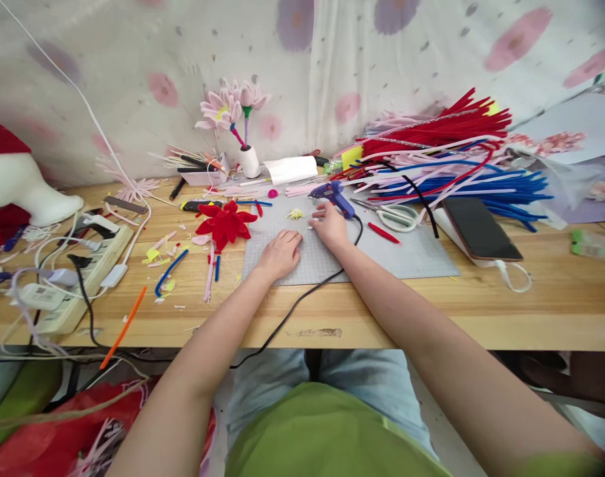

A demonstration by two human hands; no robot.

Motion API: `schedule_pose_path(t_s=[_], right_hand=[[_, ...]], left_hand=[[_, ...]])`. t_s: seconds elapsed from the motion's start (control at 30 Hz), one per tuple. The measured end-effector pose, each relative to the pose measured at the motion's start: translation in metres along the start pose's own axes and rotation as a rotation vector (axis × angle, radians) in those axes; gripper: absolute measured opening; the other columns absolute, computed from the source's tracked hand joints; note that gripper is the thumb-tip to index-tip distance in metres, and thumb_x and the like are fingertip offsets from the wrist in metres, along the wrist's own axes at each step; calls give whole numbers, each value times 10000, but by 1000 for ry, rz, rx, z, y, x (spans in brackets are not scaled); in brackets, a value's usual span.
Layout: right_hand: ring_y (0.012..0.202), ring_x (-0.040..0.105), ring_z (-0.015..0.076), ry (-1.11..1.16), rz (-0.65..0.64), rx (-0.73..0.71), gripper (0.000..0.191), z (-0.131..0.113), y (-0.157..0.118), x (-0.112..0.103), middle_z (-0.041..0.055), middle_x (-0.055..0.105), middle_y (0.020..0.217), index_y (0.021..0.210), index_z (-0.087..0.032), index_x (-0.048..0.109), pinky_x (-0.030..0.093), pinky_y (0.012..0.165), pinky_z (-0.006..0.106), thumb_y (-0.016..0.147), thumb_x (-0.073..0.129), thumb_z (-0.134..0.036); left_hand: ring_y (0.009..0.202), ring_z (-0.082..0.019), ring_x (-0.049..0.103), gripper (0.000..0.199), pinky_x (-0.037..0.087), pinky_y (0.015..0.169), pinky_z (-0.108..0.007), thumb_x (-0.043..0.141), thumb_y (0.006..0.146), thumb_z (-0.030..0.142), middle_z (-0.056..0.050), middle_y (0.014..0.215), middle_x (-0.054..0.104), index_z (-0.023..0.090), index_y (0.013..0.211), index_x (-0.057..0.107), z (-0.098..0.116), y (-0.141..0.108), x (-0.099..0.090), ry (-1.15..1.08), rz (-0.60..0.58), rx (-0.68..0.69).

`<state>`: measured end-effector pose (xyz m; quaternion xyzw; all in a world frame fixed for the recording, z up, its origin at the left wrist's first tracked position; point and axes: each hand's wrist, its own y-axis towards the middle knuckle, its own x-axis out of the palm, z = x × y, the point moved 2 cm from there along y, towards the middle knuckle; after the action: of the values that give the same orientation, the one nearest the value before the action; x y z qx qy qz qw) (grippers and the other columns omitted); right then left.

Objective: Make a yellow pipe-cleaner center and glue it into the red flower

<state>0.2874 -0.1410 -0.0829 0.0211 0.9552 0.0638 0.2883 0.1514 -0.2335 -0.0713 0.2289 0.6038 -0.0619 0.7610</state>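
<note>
My left hand rests low on the grey cutting mat, fingers loosely bent and nothing visible in them. Across from it, my right hand is on the mat with curved, slightly parted fingers. A blue glue gun lies right beside those fingers; I see no grip on its handle. Just beyond both hands is a small tuft of yellow stamens. Left of my left hand sits a red fuzzy flower, partly over the mat's edge. A tiny white bit shows by my right thumb.
Scissors and a phone lie to the right, before bundled pipe cleaners. Pink flowers stand in a white vase. A power strip with cables is at left. The glue gun's black cord crosses the table's front edge.
</note>
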Motion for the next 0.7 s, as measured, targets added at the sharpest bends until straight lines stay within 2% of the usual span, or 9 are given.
schedule_pose_path(t_s=[0.1,0.23,0.47,0.53,0.6,0.7], right_hand=[[1016,603,194,26,0,-23,415,3,2,1,46,665,1043,1057,-215,507,430,909,369,668,648,-186],[1047,594,190,86,-3,-54,417,9,4,3,55,651,1093,1074,-212,520,429,926,368,676,637,-167],[929,618,183,123,30,-82,302,12,3,1,36,671,1030,1011,-208,539,447,861,359,716,585,-164],[893,618,179,119,37,-77,282,11,2,1,31,671,1019,996,-209,537,447,844,356,720,575,-165],[876,611,175,112,42,-91,256,10,1,0,31,669,1006,976,-207,536,446,828,350,725,564,-167],[856,594,175,82,57,-147,202,7,-1,-1,39,660,961,934,-200,544,445,800,342,733,550,-179]], left_hand=[[1117,-213,480,386,408,969,-348,447,746,98,-86,1171,576,150,1106,576,-1,1,1,-22,16,1],[1041,-207,522,344,435,924,-330,478,695,86,-90,1070,617,151,1004,615,-6,7,5,-58,75,23],[797,-175,570,170,462,751,-296,470,672,68,-57,751,627,167,691,607,-14,5,4,-124,144,-20],[815,-177,563,167,456,753,-296,477,681,70,-60,771,623,166,714,608,-15,2,2,-122,165,-48],[895,-186,553,192,446,795,-305,484,716,88,-70,879,632,165,821,626,-15,1,0,-116,180,-77],[973,-199,529,198,426,854,-325,506,793,187,-71,988,625,179,943,636,-16,7,1,-136,125,-117]])
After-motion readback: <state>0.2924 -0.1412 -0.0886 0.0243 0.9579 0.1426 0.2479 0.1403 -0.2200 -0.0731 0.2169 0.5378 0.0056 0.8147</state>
